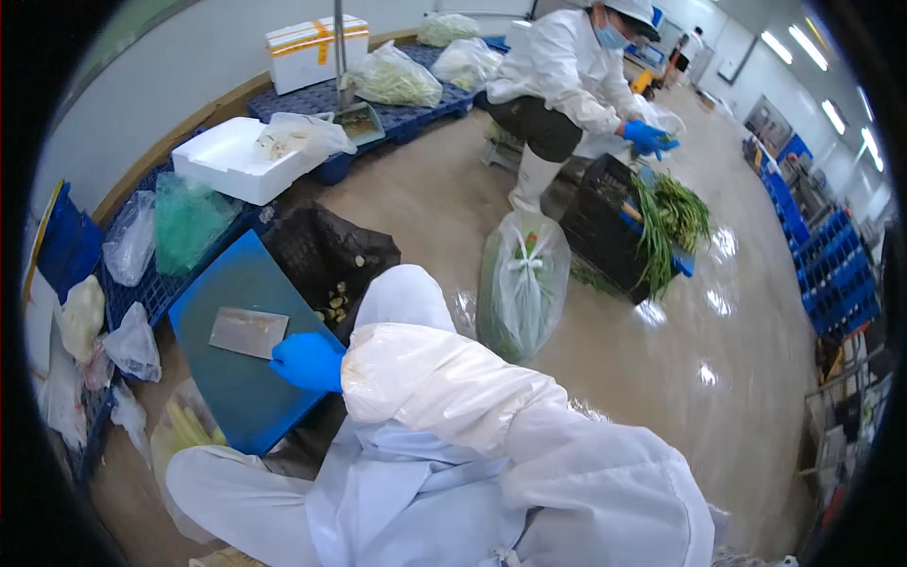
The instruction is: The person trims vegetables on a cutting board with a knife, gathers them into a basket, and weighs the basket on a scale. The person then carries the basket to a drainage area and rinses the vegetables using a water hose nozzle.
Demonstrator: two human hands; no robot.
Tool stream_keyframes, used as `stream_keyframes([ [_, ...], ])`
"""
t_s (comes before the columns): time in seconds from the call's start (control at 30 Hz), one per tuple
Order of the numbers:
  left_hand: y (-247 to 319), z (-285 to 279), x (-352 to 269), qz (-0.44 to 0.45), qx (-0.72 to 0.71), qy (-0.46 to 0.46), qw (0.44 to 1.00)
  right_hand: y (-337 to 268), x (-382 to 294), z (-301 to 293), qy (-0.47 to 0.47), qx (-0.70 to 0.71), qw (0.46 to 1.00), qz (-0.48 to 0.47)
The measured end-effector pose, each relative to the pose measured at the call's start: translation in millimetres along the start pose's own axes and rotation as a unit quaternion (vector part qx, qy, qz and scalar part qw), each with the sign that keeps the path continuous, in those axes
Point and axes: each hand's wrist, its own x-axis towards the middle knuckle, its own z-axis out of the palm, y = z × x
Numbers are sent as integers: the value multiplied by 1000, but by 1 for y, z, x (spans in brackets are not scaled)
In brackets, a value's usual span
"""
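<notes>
My right hand [307, 362], in a blue glove, is closed at the handle end of a cleaver [248, 332]. The cleaver's broad metal blade lies flat, or nearly so, over a blue cutting board [244, 404] with a darker, worn middle. My sleeved right arm reaches across my lap towards the board. My left hand is out of view. Beside the board's far right edge sits a black bag [319, 248] with cut vegetable pieces [335, 305] in it. A clear plastic bag of pale yellow-green stalks [188, 425] stands at the board's near left side.
A tied clear bag of green vegetables [524, 283] stands on the wet floor [638, 368]. Beyond it, a masked co-worker [567, 71] in blue gloves handles greens above a black crate [602, 220]. A white foam box [241, 159] and plastic bags rest on blue pallets [418, 60].
</notes>
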Motion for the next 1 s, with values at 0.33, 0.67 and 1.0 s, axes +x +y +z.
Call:
stream_keyframes([
  [0.33,-76,-106,-51,26,-238,0,971,-15,-6,-84,-111,-19,985,-130],
  [0.67,-145,-136,-34,-275,286,183,899,-64,-2,-72,-213,190,956,-70],
  [1.0,-77,-131,-29,-385,304,170,855,-86,52,-26,-310,64,931,-184],
])
